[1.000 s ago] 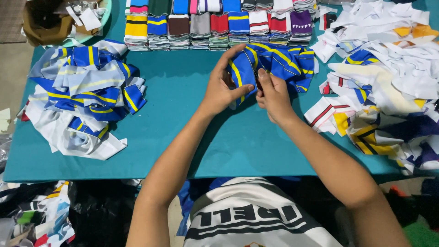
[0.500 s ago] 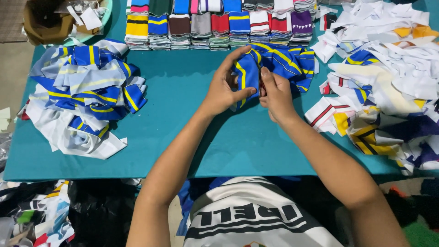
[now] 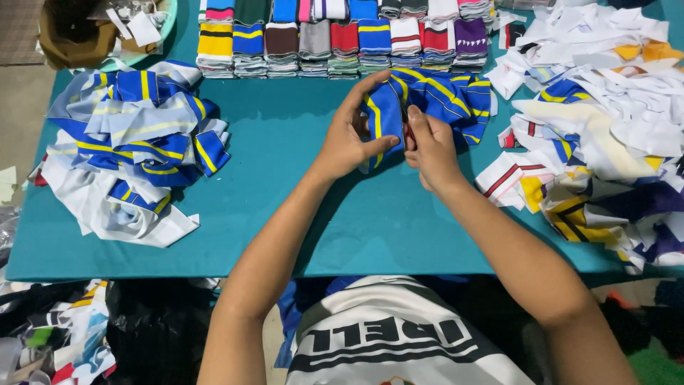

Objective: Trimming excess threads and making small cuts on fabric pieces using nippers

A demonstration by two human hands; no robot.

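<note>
Blue and yellow cloth pinched at the table's middle

Blue striped cloth (image 3: pixel 434 100) lies bunched on the teal table (image 3: pixel 299 207), just below a row of folded stacks (image 3: pixel 342 36) whose tops the frame cuts off; a small dark tool (image 3: pixel 407 128) shows between the hands, too slim to identify. The left hand (image 3: pixel 349 139) curls half closed, thumb and fingers clamped on the cloth's near edge; the right hand (image 3: pixel 431 153) is closed around the tool, fingertips touching the cloth. A blue and white heap (image 3: pixel 128 150) sits well apart to the left; a mostly white pile (image 3: pixel 605 128) runs off the right edge.
</note>
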